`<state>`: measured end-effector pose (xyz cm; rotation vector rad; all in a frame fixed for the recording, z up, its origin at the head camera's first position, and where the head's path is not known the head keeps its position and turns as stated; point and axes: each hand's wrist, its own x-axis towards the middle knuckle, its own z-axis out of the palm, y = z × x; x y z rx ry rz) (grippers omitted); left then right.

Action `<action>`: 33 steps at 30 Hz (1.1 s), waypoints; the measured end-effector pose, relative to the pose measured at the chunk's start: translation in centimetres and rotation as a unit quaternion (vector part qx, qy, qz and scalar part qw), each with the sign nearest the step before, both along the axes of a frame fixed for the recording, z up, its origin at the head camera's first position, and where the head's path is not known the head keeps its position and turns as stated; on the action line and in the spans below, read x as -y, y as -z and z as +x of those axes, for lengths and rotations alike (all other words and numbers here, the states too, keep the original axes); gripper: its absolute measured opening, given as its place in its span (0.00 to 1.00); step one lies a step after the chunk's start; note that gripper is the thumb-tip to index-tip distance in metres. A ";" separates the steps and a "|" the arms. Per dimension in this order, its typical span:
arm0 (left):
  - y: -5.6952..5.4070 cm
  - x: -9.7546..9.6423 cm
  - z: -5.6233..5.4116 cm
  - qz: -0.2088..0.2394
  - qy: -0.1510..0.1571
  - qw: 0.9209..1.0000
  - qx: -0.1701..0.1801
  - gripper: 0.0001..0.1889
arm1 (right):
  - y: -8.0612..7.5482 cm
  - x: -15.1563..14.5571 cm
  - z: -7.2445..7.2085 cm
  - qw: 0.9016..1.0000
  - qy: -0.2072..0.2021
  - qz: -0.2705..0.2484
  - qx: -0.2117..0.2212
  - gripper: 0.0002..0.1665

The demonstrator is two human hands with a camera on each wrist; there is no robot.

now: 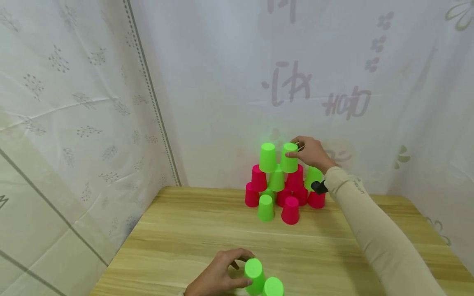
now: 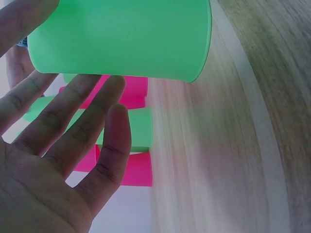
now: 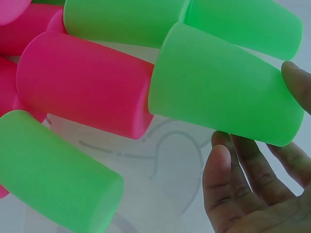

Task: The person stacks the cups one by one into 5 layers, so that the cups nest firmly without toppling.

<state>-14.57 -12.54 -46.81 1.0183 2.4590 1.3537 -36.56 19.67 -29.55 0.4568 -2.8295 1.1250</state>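
At the top of a stack of upside-down cups, my right hand holds a green cup between thumb and fingers. In the right wrist view that green cup sits with its rim at the base of a red cup. Another green cup stands beside it on the same level. Near the table's front, my left hand grips a green cup, thumb on one side and fingers on the other. A second green cup is right beside it, partly cut off by the frame.
Below the top pair are a row with a red cup at its left end and a bottom row, partly hidden. A green cup and a red cup stand before the stack on the wooden table. A patterned curtain hangs behind.
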 end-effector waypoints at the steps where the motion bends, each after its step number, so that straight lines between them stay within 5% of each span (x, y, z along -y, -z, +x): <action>1: 0.0 -0.1 0.0 0.000 -0.001 1.000 -0.003 0.20 | 0.1 0.0 -0.1 1.000 0.000 -0.001 -0.001 0.34; 18: -1.0 0.1 -0.8 0.000 -0.016 0.998 -0.057 0.21 | 0.9 -0.9 0.5 1.000 -0.004 -0.024 0.003 0.41; 25: -2.5 0.1 -1.7 0.006 -0.024 0.998 -0.051 0.21 | 1.7 -2.1 1.6 0.996 0.021 -0.082 -0.017 0.35; 33: -5.2 -0.1 -3.8 0.009 -0.022 0.997 -0.069 0.20 | 3.9 -2.8 3.7 0.986 0.030 -0.131 -0.103 0.24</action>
